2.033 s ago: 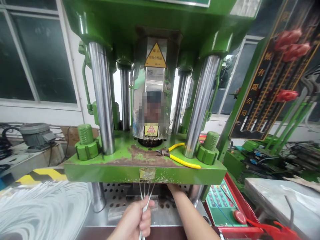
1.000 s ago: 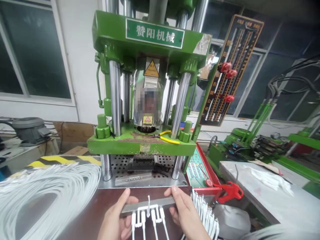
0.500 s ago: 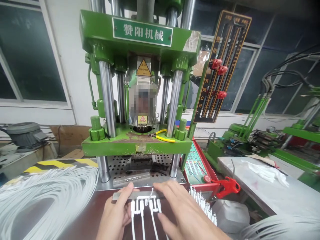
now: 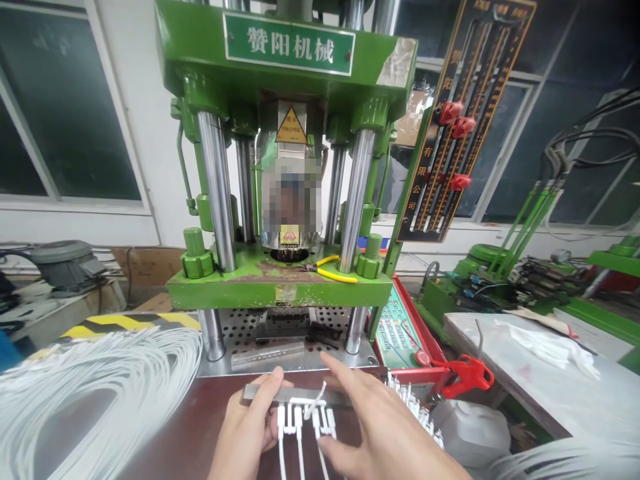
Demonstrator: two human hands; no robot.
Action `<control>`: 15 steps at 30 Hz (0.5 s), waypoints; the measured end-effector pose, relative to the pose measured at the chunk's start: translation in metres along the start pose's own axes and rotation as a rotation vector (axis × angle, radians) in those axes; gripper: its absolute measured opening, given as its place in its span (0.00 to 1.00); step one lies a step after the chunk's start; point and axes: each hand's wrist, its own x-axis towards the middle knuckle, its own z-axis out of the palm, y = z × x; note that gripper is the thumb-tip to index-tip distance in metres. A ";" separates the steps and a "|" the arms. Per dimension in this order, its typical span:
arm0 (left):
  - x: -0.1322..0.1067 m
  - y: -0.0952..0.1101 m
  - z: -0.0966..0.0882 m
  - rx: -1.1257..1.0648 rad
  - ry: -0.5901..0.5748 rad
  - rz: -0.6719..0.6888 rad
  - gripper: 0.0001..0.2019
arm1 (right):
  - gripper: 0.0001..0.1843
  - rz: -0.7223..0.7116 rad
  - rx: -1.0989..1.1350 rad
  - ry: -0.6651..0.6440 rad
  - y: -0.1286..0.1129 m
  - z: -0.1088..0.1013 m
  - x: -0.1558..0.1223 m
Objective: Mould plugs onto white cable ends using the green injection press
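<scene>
My left hand [image 4: 250, 423] is closed on the left end of a grey metal bar [image 4: 297, 392], with the thumb lying over it. White cable plugs [image 4: 299, 419], joined by a white moulded runner [image 4: 305, 401], sit along the bar's near side. Their white cables run down toward me. My right hand [image 4: 373, 420] is spread over the bar's right end, index finger raised above it and thumb at the rightmost plugs. Whether that thumb touches them I cannot tell. Beyond the hands stands a green press [image 4: 280, 293] with a perforated metal bed [image 4: 240, 330].
Coiled white cables [image 4: 75, 400] lie on the left. Yellow-handled pliers [image 4: 335, 274] rest on the press plate. To the right are a button panel [image 4: 397, 327], a red air gun [image 4: 467, 375], a bunch of white plugs [image 4: 415, 407] and a white container [image 4: 467, 427].
The view has shifted slightly, and the bar and both hands now appear further right in it. My left hand keeps its grip. The right index finger is lifted higher above the bar.
</scene>
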 end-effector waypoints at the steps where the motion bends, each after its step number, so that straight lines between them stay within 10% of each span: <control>1: 0.001 -0.001 0.001 0.013 -0.003 0.006 0.23 | 0.46 -0.027 0.005 0.010 -0.002 0.001 0.000; 15: 0.003 -0.025 0.009 0.243 -0.118 0.011 0.22 | 0.45 -0.048 -0.056 0.062 -0.003 0.032 0.005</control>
